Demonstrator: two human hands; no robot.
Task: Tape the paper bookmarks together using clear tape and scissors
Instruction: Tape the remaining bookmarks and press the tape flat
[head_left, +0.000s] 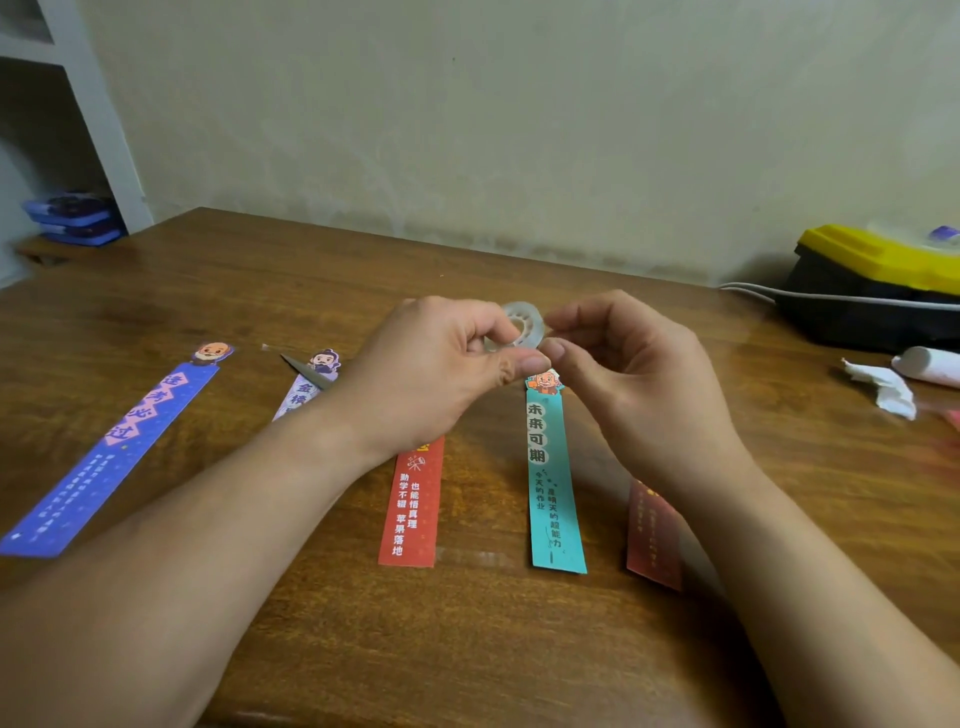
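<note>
The tape roll (521, 319) is held above the table (467, 649) between both hands. The left hand (436, 369) grips its left rim and the right hand (628, 364) pinches its right edge. The roll is small and clear with a ribbed core, and the teal bookmark (553, 483) lies flat just below it.

A brown wooden table (467, 649) spreads under the fingers (524, 359), meeting a pale, scuffed plaster wall (467, 130) beyond them, with a white shelf unit (98, 119) far off to their left and a yellow-lidded black toolbox (878, 280) to their right.
</note>
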